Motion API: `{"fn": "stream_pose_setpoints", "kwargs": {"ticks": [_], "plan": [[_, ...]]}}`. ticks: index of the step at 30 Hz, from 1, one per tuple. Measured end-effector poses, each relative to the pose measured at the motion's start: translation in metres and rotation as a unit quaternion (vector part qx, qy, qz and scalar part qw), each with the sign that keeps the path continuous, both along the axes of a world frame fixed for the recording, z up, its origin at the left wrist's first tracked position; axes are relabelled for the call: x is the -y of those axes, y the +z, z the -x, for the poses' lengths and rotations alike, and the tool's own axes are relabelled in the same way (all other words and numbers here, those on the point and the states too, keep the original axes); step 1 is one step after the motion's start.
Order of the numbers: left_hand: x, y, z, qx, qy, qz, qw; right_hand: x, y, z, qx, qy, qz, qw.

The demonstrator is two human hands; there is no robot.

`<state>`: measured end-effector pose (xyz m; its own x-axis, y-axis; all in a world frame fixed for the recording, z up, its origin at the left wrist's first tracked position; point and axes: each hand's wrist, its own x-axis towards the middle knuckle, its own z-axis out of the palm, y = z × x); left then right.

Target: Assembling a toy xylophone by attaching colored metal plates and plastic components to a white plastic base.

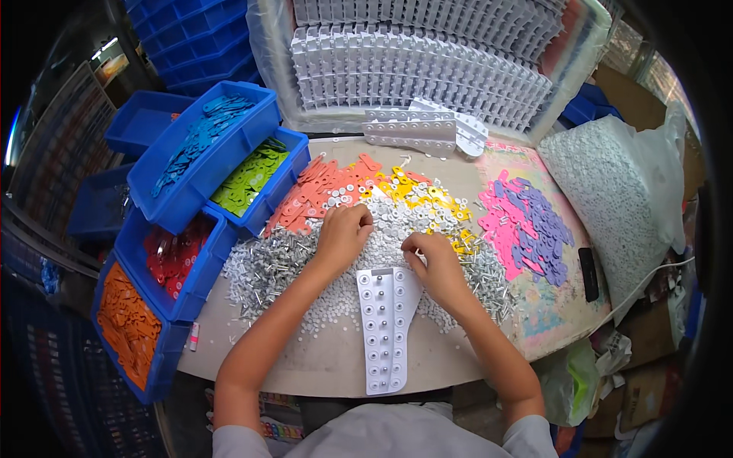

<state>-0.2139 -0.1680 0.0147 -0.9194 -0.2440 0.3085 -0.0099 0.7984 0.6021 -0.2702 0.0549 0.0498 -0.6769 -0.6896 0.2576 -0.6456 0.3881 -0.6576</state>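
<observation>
My left hand point(345, 235) is over the pile of small white round pieces point(385, 233), its fingers curled down at the pile's far side. Closer to me, my right hand point(434, 263) has its fingertips pinched together at the right of the same pile. Whatever either hand holds is hidden or too small to name. Below the right hand lies a white plastic tray point(383, 332) with round sockets along both sides and a row of small metal pins down its middle. Loose metal rivets point(276, 267) surround the white pieces.
Salmon point(313, 191), yellow point(412, 189), pink point(504, 229) and purple flat pieces point(542, 233) lie heaped around. Blue bins point(256, 202) of coloured pieces stand left. Behind are two more white trays point(408, 133) and a rack of stacked ones point(420, 69). A full sack point(618, 191) leans right.
</observation>
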Motion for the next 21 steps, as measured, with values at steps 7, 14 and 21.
{"fn": "stream_pose_setpoints", "kwargs": {"ticks": [7, 14, 21], "plan": [[-0.006, 0.027, -0.047, -0.029, -0.041, -0.076, 0.996, -0.015, 0.005, -0.015, 0.032, 0.049, -0.040, 0.997], [-0.015, 0.026, -0.083, 0.044, -0.070, -0.109, 0.991, -0.013, -0.003, -0.026, 0.055, 0.042, -0.033, 0.997], [-0.022, 0.002, -0.086, 0.029, -0.077, -0.094, 0.992, -0.009, -0.018, -0.039, 0.044, 0.006, 0.019, 0.999]]}}
